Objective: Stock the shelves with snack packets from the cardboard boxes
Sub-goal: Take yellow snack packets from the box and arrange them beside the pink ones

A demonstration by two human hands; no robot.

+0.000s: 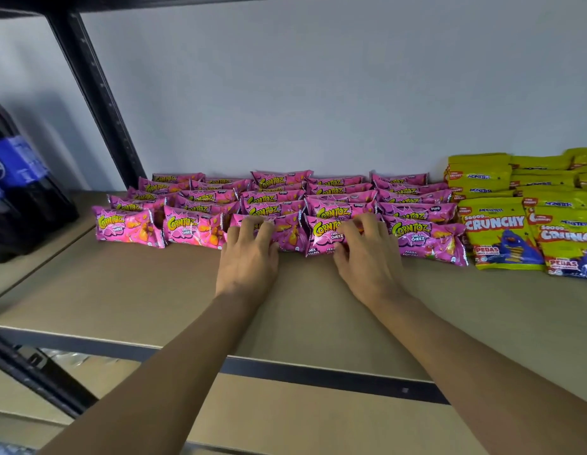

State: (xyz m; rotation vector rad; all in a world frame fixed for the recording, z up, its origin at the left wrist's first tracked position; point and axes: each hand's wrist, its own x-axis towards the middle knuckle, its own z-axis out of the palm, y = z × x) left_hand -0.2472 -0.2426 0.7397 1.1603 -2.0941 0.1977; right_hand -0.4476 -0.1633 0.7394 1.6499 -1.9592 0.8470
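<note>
Several pink Corntoz snack packets (pixel 129 226) stand in rows at the back of a brown shelf board (pixel 154 290). My left hand (pixel 249 254) rests with spread fingers on the front pink packet of the middle row (pixel 288 236). My right hand (pixel 366 251) lies with spread fingers on the neighbouring front pink packet (pixel 323 234). Both hands press on the packets' fronts rather than lift them. No cardboard box is in sight.
Yellow Crunchy snack packets (pixel 502 233) are stacked at the right of the shelf. Dark Pepsi bottles (pixel 19 192) stand on the neighbouring shelf at the left, past a black upright (pixel 95 93). A black metal rail (pixel 318 376) edges the shelf front.
</note>
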